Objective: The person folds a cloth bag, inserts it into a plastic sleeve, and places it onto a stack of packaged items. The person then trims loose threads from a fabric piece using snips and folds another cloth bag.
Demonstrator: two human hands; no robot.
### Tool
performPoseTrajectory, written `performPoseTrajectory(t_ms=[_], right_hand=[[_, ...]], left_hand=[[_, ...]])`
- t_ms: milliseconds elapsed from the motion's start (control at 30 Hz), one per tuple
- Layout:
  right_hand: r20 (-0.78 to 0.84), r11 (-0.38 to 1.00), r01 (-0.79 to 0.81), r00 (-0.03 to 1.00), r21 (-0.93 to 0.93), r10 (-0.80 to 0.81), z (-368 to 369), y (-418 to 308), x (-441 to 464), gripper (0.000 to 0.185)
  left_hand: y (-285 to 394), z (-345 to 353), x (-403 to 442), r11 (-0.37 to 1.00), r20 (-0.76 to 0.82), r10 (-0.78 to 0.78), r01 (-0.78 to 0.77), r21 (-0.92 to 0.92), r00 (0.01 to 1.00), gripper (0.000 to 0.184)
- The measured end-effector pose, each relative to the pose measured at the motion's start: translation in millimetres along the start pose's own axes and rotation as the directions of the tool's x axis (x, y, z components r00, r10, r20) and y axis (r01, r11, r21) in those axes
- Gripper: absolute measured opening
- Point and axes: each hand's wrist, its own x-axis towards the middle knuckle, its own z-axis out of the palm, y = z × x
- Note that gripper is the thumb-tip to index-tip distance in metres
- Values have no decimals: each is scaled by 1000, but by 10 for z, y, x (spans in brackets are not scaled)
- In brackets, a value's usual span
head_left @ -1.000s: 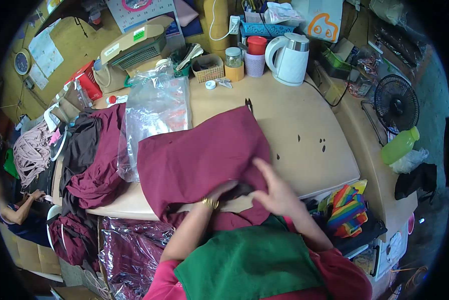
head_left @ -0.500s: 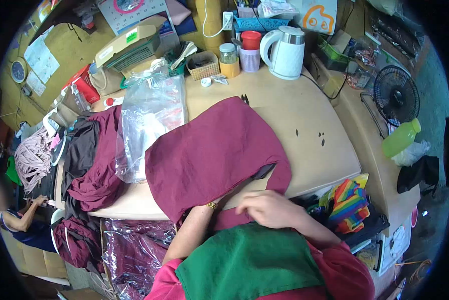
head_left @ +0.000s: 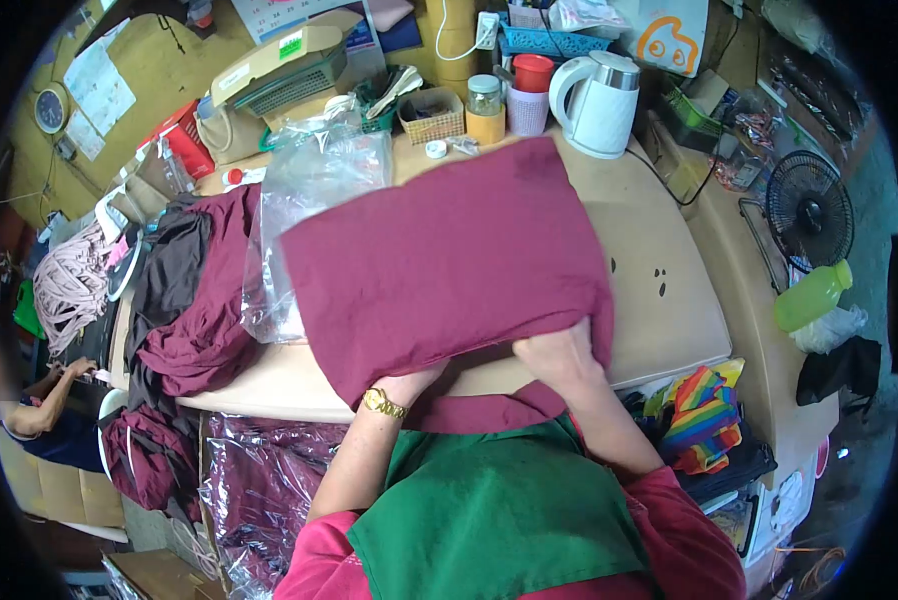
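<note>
A maroon cloth piece [head_left: 449, 250] is spread out in front of me over the tan tabletop, its far edge near the small jars. My left hand [head_left: 414, 382], with a gold watch at the wrist, is at its lower left edge; the fingers are hidden under the cloth. My right hand [head_left: 559, 352] is closed on the lower right edge of the cloth. A maroon strip [head_left: 489, 412] hangs below, close to the green apron [head_left: 499, 500]. Clear plastic bags [head_left: 319, 190] lie beside the cloth's left edge.
Maroon and black garments [head_left: 204, 300] are heaped at the left. A white kettle [head_left: 597, 105] and a jar [head_left: 485, 110] stand at the back. A fan [head_left: 811, 212] and a green bottle [head_left: 814, 295] are at the right. Another person [head_left: 54, 410] is at the far left.
The cloth has been spread wider and squarer, its right side farther right. My right hand has moved from in front of the cloth onto its lower right edge and closed there.
</note>
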Motion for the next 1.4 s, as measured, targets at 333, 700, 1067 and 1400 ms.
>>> performPoseTrajectory(t_ms=[333, 700, 1067, 1400], right_hand=[[-34, 964, 84, 995, -251, -95, 382, 592, -369, 25], [485, 830, 34, 798, 556, -357, -444, -41, -134, 12], [-92, 905, 313, 950, 287, -299, -235, -320, -122, 19], [-85, 935, 266, 964, 236, -253, -149, -360, -188, 10]], left_hand=[[-19, 46, -200, 999, -48, 46, -45, 29, 998, 40], [486, -610, -309, 646, 364, -160, 376, -664, 918, 37], [582, -517, -348, -191, 605, -261, 574, -796, 752, 37], [669, -579, -315, 358, 323, -418, 481, -800, 849, 37]])
